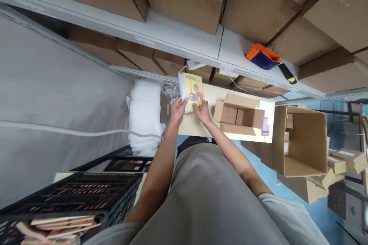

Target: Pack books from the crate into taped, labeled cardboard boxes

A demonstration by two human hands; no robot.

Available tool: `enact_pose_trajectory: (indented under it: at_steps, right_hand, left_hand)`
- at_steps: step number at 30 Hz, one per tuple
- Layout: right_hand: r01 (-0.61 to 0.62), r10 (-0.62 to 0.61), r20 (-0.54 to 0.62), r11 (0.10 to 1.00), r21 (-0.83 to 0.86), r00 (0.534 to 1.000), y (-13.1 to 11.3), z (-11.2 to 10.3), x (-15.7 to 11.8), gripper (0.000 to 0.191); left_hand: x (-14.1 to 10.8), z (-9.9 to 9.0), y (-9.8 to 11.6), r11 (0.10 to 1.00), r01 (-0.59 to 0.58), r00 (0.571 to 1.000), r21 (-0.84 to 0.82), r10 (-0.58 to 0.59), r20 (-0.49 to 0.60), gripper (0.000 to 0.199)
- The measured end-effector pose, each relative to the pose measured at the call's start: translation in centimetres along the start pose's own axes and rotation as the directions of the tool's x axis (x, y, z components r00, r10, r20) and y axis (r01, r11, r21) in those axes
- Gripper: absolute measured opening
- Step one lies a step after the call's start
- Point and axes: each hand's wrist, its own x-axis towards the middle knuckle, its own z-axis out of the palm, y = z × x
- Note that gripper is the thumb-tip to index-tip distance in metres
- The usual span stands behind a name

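Observation:
Both hands hold a yellow illustrated book (192, 86) with a white left edge, raised over the left part of a pale table (189, 125). My left hand (178, 109) grips its lower left corner, thumb on the front. At its lower right, my right hand (202, 111) has its fingers closed on the bottom edge. The fingers behind the book are hidden. Right of my right hand, an open cardboard box (240, 116) stands on the table with its flaps spread out.
Overhead, a grey shelf (184, 38) carries large cartons and an orange-and-blue tape dispenser (263, 56). White wrapping sheets (145, 113) hang at the left. A black crate (71, 193) stands lower left. A big open carton (304, 141) is beyond the table's right end.

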Motion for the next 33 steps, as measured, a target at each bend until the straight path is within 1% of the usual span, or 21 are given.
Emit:
enact_pose_trajectory:
  at_steps: [2, 3, 6, 8, 9, 10, 12, 13, 14, 16, 19, 21, 23, 25, 26, 27, 28, 29, 30, 32, 33]
  right_hand:
    - [0.008, -0.002, -0.084, 0.997, 0.072, 0.996, -1.3, -2.2, -1.5, 0.094]
    - [0.034, -0.021, -0.115, 0.993, 0.116, 0.993, -2.0, -3.8, -2.3, 0.100]
    - [0.151, -0.102, -0.196, 0.955, 0.254, 0.975, -3.7, -9.9, -5.0, 0.118]
    - [0.199, -0.133, -0.202, 0.916, 0.350, 0.970, -4.3, -14.3, -6.9, 0.123]
    - [0.216, -0.151, -0.191, 0.896, 0.388, 0.970, -4.3, -16.3, -7.8, 0.121]
    - [0.226, -0.164, -0.181, 0.884, 0.410, 0.970, -4.2, -18.1, -8.6, 0.113]
    - [0.231, -0.175, -0.170, 0.878, 0.419, 0.970, -3.3, -21.0, -10.1, 0.092]
    - [0.230, -0.173, -0.171, 0.880, 0.414, 0.970, -2.6, -22.2, -10.7, 0.084]
    - [0.228, -0.171, -0.173, 0.882, 0.411, 0.970, -1.7, -23.2, -11.1, 0.078]
    - [0.227, -0.167, -0.177, 0.881, 0.415, 0.970, 0.5, -24.9, -11.6, 0.075]
    - [0.223, -0.167, -0.165, 0.879, 0.422, 0.972, 4.0, -26.9, -11.7, 0.072]
    - [0.226, -0.175, -0.157, 0.876, 0.426, 0.972, 6.1, -27.9, -11.4, 0.071]
    - [0.232, -0.184, -0.150, 0.870, 0.435, 0.971, 7.9, -28.6, -11.1, 0.072]
    - [0.222, -0.183, -0.129, 0.868, 0.443, 0.975, 9.4, -29.2, -10.8, 0.077]
    - [0.215, -0.178, -0.122, 0.869, 0.447, 0.976, 10.0, -29.6, -10.7, 0.082]
    - [0.214, -0.172, -0.133, 0.869, 0.446, 0.976, 10.5, -30.0, -10.8, 0.088]
    - [0.228, -0.170, -0.169, 0.872, 0.433, 0.971, 10.9, -30.6, -10.9, 0.095]
    - [0.259, -0.175, -0.234, 0.879, 0.399, 0.956, 11.2, -31.3, -11.2, 0.102]
    - [0.301, -0.193, -0.317, 0.892, 0.338, 0.929, 11.2, -32.0, -11.6, 0.107]
    - [0.378, -0.286, -0.452, 0.917, 0.126, 0.845, 10.7, -33.3, -12.5, 0.113]
    - [0.403, -0.360, -0.462, 0.915, -0.006, 0.811, 10.1, -33.8, -12.9, 0.111]
  left_hand:
    - [-1.8, 0.0, 2.5, 0.981, -0.045, 0.997, -0.191, 0.055, 0.047, 0.067]
    - [-2.8, 0.2, 3.7, 0.970, -0.055, 0.994, -0.236, 0.076, 0.083, 0.068]
    - [-5.8, 2.1, 6.9, 0.959, -0.020, 0.970, -0.282, 0.087, 0.226, 0.066]
    - [-7.6, 3.9, 8.2, 0.963, 0.035, 0.940, -0.269, 0.059, 0.336, 0.067]
    - [-8.3, 4.8, 8.6, 0.966, 0.063, 0.920, -0.252, 0.041, 0.389, 0.069]
    - [-9.1, 5.8, 8.8, 0.970, 0.085, 0.900, -0.228, 0.024, 0.435, 0.070]
    - [-10.3, 7.7, 8.9, 0.981, 0.098, 0.862, -0.166, -0.001, 0.506, 0.073]
    - [-10.8, 8.7, 8.8, 0.988, 0.084, 0.848, -0.129, -0.003, 0.529, 0.075]
    - [-11.3, 9.6, 8.7, 0.994, 0.057, 0.839, -0.089, 0.001, 0.544, 0.076]
    - [-12.0, 11.4, 8.3, 1.000, -0.026, 0.834, -0.007, 0.026, 0.552, 0.076]
    - [-12.6, 13.9, 7.8, 0.972, -0.212, 0.839, 0.104, 0.126, 0.530, 0.070]
    - [-12.8, 15.3, 7.5, 0.909, -0.373, 0.821, 0.184, 0.232, 0.521, 0.060]
    - [-13.1, 16.4, 7.5, 0.815, -0.514, 0.778, 0.269, 0.311, 0.546, 0.046]
    - [-13.6, 17.2, 7.9, 0.724, -0.602, 0.736, 0.337, 0.340, 0.585, 0.036]
    - [-13.9, 17.5, 8.1, 0.683, -0.631, 0.724, 0.368, 0.348, 0.596, 0.033]
    - [-14.3, 17.8, 8.4, 0.644, -0.653, 0.718, 0.400, 0.356, 0.599, 0.032]
    - [-14.6, 18.0, 8.8, 0.604, -0.668, 0.717, 0.435, 0.365, 0.594, 0.032]
    - [-15.0, 18.2, 9.1, 0.565, -0.678, 0.719, 0.470, 0.375, 0.586, 0.032]
    - [-15.3, 18.4, 9.5, 0.526, -0.685, 0.720, 0.504, 0.384, 0.578, 0.032]
    - [-15.8, 18.8, 10.0, 0.449, -0.694, 0.719, 0.563, 0.389, 0.576, 0.032]
    - [-15.9, 19.0, 10.2, 0.411, -0.698, 0.716, 0.586, 0.382, 0.584, 0.032]
